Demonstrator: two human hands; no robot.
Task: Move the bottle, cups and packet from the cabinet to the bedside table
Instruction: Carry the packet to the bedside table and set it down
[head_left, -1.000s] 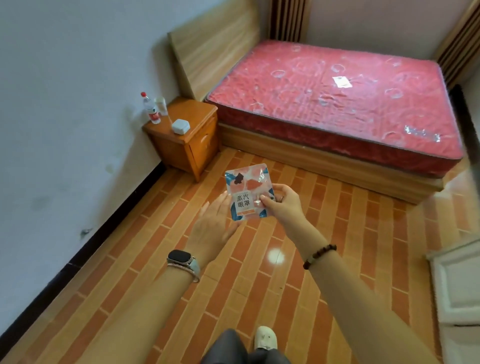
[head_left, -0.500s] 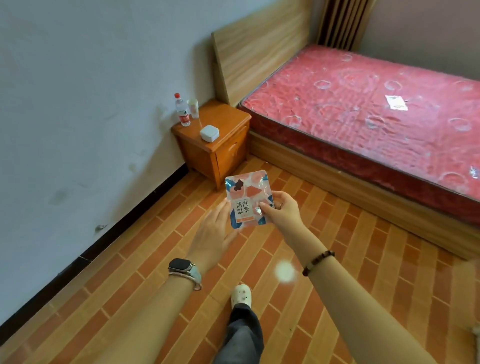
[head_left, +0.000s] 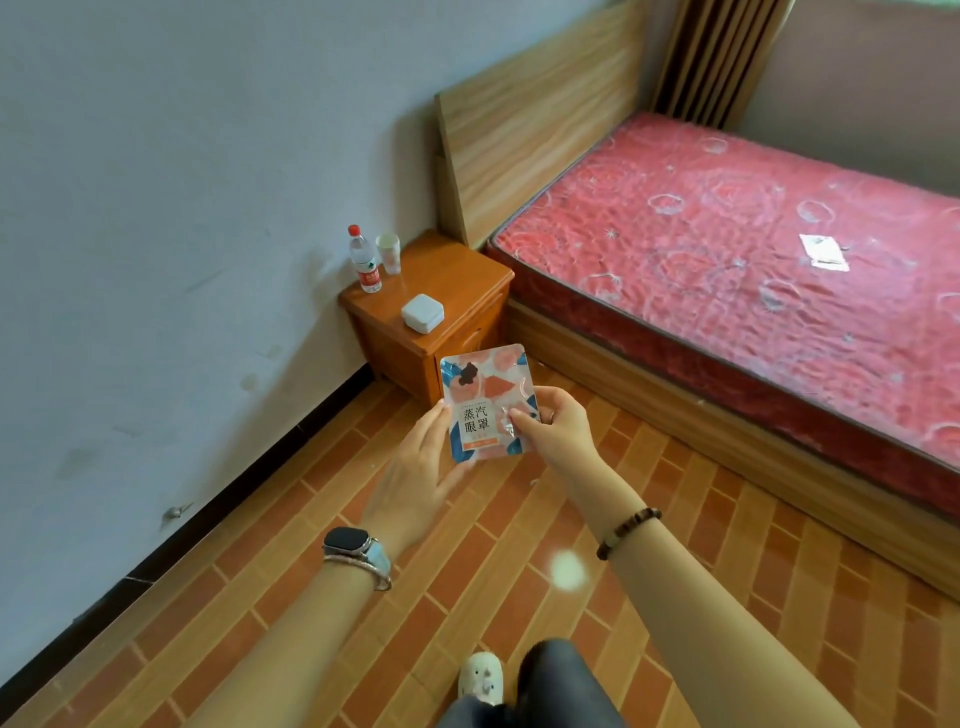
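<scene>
Head camera view: the right hand (head_left: 556, 431) is pinching the packet (head_left: 485, 402) by its right edge, thumb on the front and the other fingers curled behind it. The packet is being held upright in the air over the brick-pattern floor (head_left: 675, 545), printed side facing the camera, just in front of the bedside table (head_left: 457, 275). The left hand (head_left: 415, 478) is lying open with its fingers straight, fingertips touching the packet's left edge and the thumb reaching under the bottom corner. It isn't gripping anything.

On the bedside table, a bottle (head_left: 365, 260) with a red cap is standing upright at the back corner by the wall (head_left: 182, 234), and a cup (head_left: 388, 253) is sitting just beside it. A small white box (head_left: 422, 313) is lying nearer the front edge, apart from both.

The table is sitting right next to the bed (head_left: 727, 249) with the red mattress, and a little paper (head_left: 824, 252) is lying on that. There's a watch (head_left: 349, 543) on the left wrist and a bead bracelet (head_left: 626, 531) on the right.
</scene>
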